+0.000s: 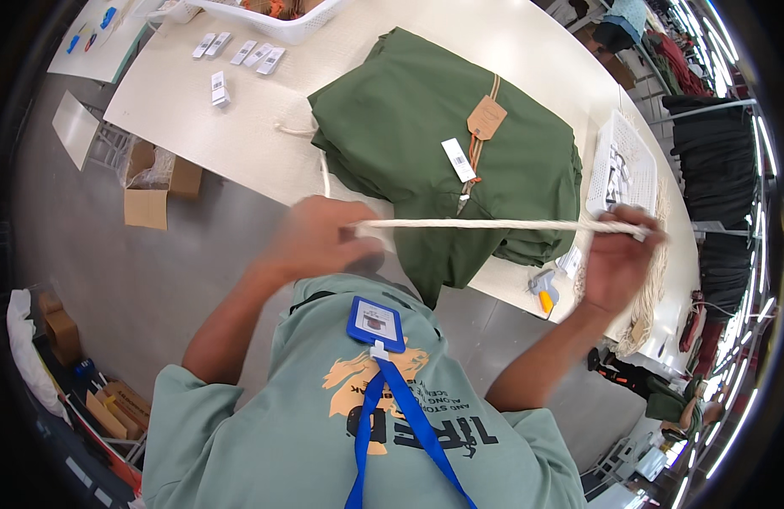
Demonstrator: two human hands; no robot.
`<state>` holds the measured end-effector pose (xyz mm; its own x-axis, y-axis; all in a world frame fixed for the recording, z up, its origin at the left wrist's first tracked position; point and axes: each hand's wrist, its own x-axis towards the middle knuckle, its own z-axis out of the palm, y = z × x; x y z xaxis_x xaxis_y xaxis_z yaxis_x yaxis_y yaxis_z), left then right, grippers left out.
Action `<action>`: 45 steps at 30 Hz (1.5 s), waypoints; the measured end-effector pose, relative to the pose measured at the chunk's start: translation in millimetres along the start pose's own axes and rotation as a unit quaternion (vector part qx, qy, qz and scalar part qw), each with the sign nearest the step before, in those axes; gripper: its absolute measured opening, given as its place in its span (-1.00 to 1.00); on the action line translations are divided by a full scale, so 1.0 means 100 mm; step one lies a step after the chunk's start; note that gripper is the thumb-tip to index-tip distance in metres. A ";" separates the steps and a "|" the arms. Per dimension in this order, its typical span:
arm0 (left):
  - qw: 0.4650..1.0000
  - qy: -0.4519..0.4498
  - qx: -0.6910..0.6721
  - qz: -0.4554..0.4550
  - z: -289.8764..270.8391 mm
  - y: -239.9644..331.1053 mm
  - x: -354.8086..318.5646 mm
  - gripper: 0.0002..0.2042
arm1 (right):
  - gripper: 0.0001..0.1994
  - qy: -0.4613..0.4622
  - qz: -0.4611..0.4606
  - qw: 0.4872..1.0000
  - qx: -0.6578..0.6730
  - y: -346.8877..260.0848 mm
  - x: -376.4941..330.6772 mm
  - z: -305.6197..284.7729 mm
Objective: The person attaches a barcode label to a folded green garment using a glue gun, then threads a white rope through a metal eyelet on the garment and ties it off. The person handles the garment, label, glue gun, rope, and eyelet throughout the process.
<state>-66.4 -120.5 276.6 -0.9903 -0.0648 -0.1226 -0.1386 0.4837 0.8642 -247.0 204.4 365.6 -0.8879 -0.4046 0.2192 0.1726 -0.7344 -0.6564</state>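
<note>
Blue fabric lanyard (417, 416): hung nearest the camera over a grey-green printed T-shirt (256, 458).
Left hand (328, 237): was closed, slightly blurred, on a cream twisted cord (477, 224).
Right hand (616, 265): was clamped near that cord's right end.
Cord: was stretched straight between the hands, over the near part of a dark-green folded fabric garment (392, 110).
Garment: lay on the cream tabletop (197, 127), left of a white plastic basket (601, 165).

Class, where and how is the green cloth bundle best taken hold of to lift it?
The green cloth bundle is probably best held from underneath, one flat palm coming in from its left side, one from its right. It lies as a broad, layered stack on the table, so likely needs wide support. Avoid the loose corner, which droops past the near edge.
</note>
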 end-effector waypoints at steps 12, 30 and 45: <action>0.937 -0.323 -0.011 -0.132 -1.75 -0.24 0.45 -0.86 | -0.81 0.231 -0.296 0.909 -0.183 -2.91 -0.97 -0.67; 0.981 0.070 0.018 0.182 0.40 0.76 2.04 -0.88 | -0.92 0.064 -0.114 0.793 -0.595 -0.89 0.10 -0.47; 0.903 0.268 0.246 -0.230 2.62 -0.31 0.15 -0.77 | -0.93 -0.318 -0.013 0.616 -0.720 0.37 0.35 -1.55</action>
<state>-76.1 91.9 120.4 -0.7056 -0.7072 -0.0453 -0.6480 0.6180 0.4452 -337.7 247.1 236.8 -0.4561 -0.8713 0.1811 -0.8031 0.3153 -0.5056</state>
